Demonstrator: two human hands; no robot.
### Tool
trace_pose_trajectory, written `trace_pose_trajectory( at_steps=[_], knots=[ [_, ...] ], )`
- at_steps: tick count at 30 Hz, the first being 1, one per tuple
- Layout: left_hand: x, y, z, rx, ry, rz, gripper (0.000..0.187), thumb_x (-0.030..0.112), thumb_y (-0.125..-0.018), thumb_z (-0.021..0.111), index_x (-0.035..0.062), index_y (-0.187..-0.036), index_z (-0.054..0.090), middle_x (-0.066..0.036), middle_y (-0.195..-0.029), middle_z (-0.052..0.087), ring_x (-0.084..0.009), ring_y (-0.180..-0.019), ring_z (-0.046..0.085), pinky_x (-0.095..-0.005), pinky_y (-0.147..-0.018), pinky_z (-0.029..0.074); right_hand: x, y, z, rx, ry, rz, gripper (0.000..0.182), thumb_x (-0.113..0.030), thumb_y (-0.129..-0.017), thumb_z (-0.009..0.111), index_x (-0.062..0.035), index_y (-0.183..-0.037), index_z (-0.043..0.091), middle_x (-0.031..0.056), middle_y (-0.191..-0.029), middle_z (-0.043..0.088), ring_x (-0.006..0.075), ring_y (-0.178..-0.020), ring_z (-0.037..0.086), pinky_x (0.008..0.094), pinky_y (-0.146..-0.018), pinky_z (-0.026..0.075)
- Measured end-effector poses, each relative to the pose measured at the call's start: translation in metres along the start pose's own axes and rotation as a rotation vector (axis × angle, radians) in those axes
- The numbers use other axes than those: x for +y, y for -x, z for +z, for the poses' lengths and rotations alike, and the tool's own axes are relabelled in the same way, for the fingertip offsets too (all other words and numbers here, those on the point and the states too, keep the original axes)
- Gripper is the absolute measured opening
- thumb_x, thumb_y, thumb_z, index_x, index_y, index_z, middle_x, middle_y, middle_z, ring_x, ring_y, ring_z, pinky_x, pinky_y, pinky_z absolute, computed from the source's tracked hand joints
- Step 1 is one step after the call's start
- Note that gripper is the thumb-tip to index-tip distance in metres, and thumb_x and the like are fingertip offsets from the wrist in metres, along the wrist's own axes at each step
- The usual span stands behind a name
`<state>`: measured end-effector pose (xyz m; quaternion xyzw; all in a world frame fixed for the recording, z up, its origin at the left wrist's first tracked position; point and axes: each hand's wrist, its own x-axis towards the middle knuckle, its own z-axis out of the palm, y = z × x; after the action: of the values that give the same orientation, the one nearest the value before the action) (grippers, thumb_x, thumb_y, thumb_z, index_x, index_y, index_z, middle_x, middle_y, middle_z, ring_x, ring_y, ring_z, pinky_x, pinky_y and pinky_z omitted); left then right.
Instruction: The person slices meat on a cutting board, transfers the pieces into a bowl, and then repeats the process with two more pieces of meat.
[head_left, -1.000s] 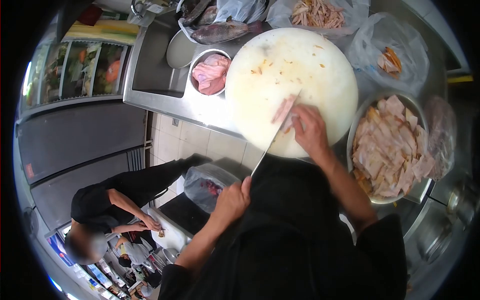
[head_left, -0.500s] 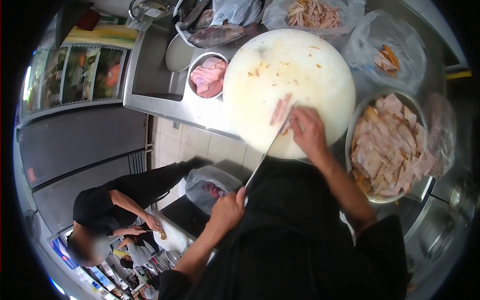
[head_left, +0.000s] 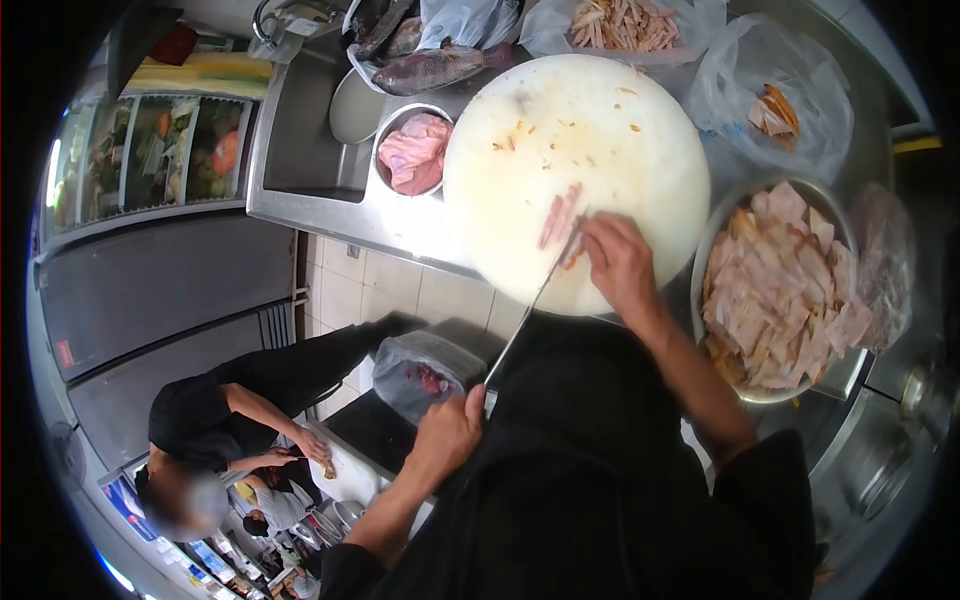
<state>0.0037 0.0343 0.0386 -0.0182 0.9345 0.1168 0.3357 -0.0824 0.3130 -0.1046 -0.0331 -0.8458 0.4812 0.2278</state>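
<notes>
Some meat strips (head_left: 560, 216) lie toward seven o'clock from the middle of the cutting board (head_left: 640, 165). The left hand (head_left: 447, 436) is clamped on the knife (head_left: 527, 308); apart, the right hand (head_left: 624, 265) curls beside the blade, its hold unclear.

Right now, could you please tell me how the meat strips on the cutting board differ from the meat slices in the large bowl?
The meat strips are narrow, while the meat slices are broader and flatter. The strips are few, lying roughly side by side on the cutting board; the slices overlap at many angles in a big heap in the large bowl. Both look pale pink.
</notes>
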Motion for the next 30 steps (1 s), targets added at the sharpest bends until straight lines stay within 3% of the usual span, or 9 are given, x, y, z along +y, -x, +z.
trace_pose_trajectory(
  at_steps=[5, 15, 21, 30],
  knots=[
    [0.026, -0.039, -0.005, 0.042, 0.101, 0.065, 0.058, 0.044, -0.108, 0.045, -0.0046, -0.084, 0.065, -0.037, -0.079, 0.064, -0.0578, -0.082, 0.062, -0.0615, -0.074, 0.049, 0.002, -0.003, -0.002, -0.014, -0.004, -0.007, 0.017, 0.008, -0.080, 0.070, 0.0007, -0.095, 0.068, 0.0141, -0.097, 0.067, 0.0347, -0.091, 0.064, 0.0417, -0.079, 0.055],
    [-0.004, 0.004, -0.004, -0.013, 0.003, -0.016, 0.056, 0.045, -0.107, 0.046, -0.0033, -0.084, 0.065, -0.036, -0.078, 0.064, -0.0575, -0.080, 0.062, -0.0631, -0.074, 0.049, 0.000, -0.002, -0.002, -0.004, -0.015, 0.007, 0.018, 0.011, -0.077, 0.069, 0.0002, -0.091, 0.068, 0.0128, -0.095, 0.067, 0.0343, -0.090, 0.065, 0.0417, -0.079, 0.055],
    [0.022, -0.044, 0.006, 0.054, 0.001, 0.115, 0.059, 0.046, -0.107, 0.046, -0.0036, -0.082, 0.067, -0.035, -0.081, 0.066, -0.0559, -0.084, 0.064, -0.0618, -0.077, 0.050, 0.008, -0.002, -0.004, -0.054, 0.038, -0.033, 0.019, 0.011, -0.078, 0.068, 0.0006, -0.095, 0.070, 0.0129, -0.096, 0.068, 0.0336, -0.090, 0.067, 0.0408, -0.077, 0.056],
    [0.017, -0.008, -0.027, -0.004, 0.079, 0.024, 0.060, 0.046, -0.107, 0.045, -0.0054, -0.084, 0.066, -0.037, -0.081, 0.064, -0.0572, -0.086, 0.063, -0.0606, -0.080, 0.049, 0.006, -0.001, -0.005, -0.016, 0.061, -0.072, 0.023, 0.013, -0.077, 0.066, 0.0001, -0.095, 0.071, 0.0121, -0.098, 0.070, 0.0320, -0.091, 0.068, 0.0397, -0.079, 0.057]
  ],
)
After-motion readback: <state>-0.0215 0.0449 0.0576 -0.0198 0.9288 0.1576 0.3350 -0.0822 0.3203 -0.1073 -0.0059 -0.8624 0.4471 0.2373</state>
